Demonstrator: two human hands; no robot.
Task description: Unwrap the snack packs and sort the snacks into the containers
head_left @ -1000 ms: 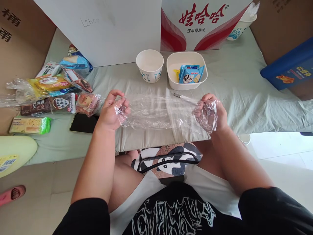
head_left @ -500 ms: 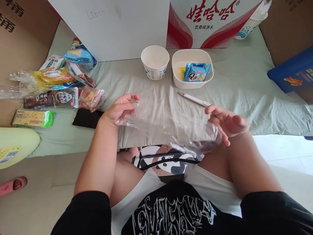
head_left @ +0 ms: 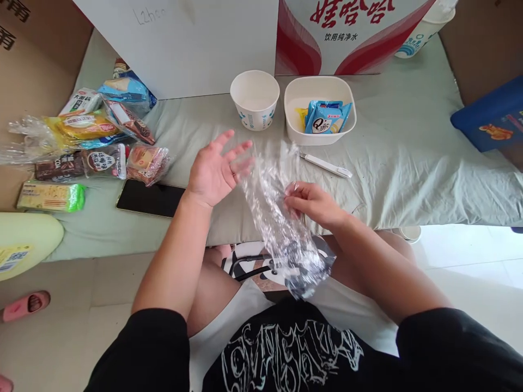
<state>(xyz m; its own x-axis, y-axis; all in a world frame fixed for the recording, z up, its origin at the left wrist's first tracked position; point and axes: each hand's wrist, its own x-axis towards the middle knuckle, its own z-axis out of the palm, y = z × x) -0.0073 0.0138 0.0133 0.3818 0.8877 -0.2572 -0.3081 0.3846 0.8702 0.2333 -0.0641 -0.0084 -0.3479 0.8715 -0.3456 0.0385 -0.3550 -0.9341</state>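
A crumpled clear plastic bag (head_left: 278, 218) hangs in front of me, its lower end above my lap. My right hand (head_left: 312, 204) pinches it along its right side. Palm up and fingers spread, my left hand (head_left: 218, 169) is at the bag's upper left; its fingertips are blurred, and I cannot tell whether they touch the plastic. Beyond the hands stand a white paper cup (head_left: 254, 103) and a white rectangular bowl (head_left: 294, 122) with blue and yellow snack packets (head_left: 327, 117) in it. A white utility knife (head_left: 327, 165) lies just in front of the bowl.
At the left are several packaged snacks (head_left: 87, 128), a black phone (head_left: 149, 197) and a pale yellow container (head_left: 30, 237). A white and red carton (head_left: 216, 49) stands at the back. On the right are a blue package (head_left: 490, 120) and another paper cup (head_left: 420, 35).
The bag was stretched sideways between both hands; now it hangs lengthwise from my right hand, which moved left and closed on it. My left hand moved right and its fingers spread.
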